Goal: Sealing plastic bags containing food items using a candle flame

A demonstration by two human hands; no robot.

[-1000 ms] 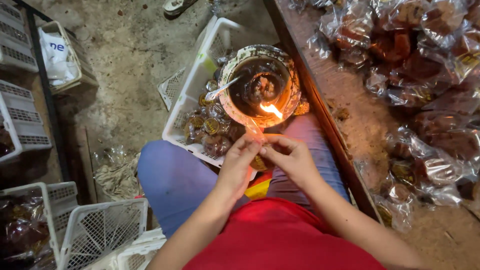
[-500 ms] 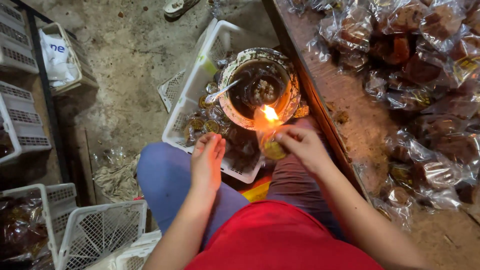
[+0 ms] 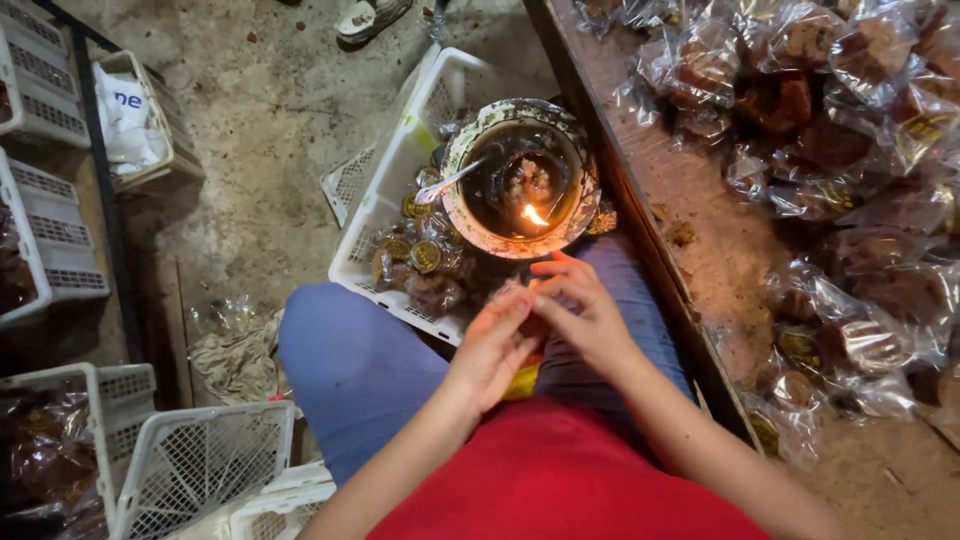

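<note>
Along the three o'clock side runs our wooden bench (image 3: 690, 190), its top heaped with clear bags of brown blocks (image 3: 850, 130). At nine o'clock stand stacked white crates (image 3: 40, 210), with more (image 3: 200, 470) at seven o'clock on the concrete floor (image 3: 260, 110). At twelve o'clock, just beyond our knees, a white basket (image 3: 385, 190) holds filled packets, and a round bowl (image 3: 462, 215) with a small flame (image 3: 535, 214) and a spoon (image 3: 447, 183) sits on it.

Our left hand (image 3: 495, 345) and right hand (image 3: 580, 315) meet over our lap, just below the bowl. The fingers of both are curled inward and pinch a small clear packet (image 3: 515, 292) between their tips; most of it is hidden behind them, so we cannot tell how much of it they cover.

We judge the packet light, soft and crinkly, its film slippery and quick to melt, so it is best pinched at the top edge, away from the contents.

Room is tight: the bench edge presses close at three o'clock, the flame lies just ahead, and the open space is toward nine o'clock, over our left knee.
</note>
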